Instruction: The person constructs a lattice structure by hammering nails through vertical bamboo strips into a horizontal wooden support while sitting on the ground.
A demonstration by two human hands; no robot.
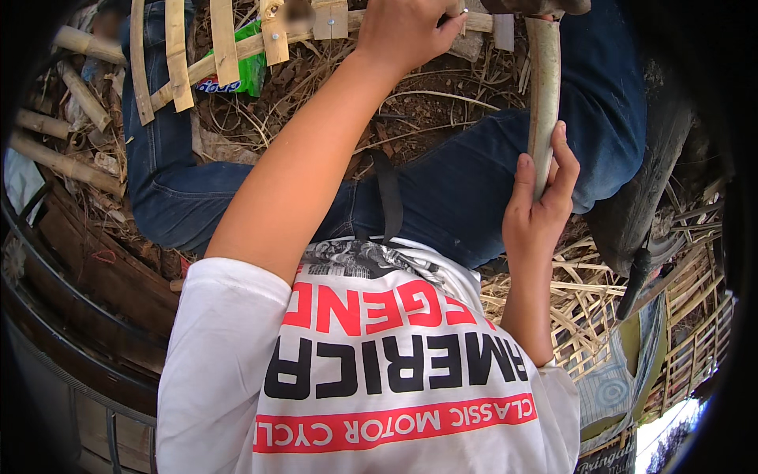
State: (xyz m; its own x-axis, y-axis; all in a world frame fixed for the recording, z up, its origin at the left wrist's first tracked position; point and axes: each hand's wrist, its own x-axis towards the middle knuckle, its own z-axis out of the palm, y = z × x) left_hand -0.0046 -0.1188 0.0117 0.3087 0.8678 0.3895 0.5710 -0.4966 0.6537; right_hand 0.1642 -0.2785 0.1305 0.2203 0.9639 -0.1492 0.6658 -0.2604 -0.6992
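Note:
My right hand [545,186] is wrapped round the lower end of a hammer's pale wooden handle [543,95]. The dark hammer head [545,6] sits at the top edge, partly cut off. Left of it, my left hand [404,30] pinches a small nail [464,11], its bright head showing at the fingertips over a bamboo crosspiece [477,22]. Several flat bamboo slats [224,39] lie across that crosspiece, side by side. Shiny nail heads show on two slats, one on this slat [275,47]. My left hand's far side is cut off.
A green packet [253,65] lies among dry stems below the slats. Bamboo poles [67,163] lie at the left, near a black metal rail [59,272]. At the right are a dark log [651,186], a black-handled tool [634,284] and woven bamboo panels [691,316].

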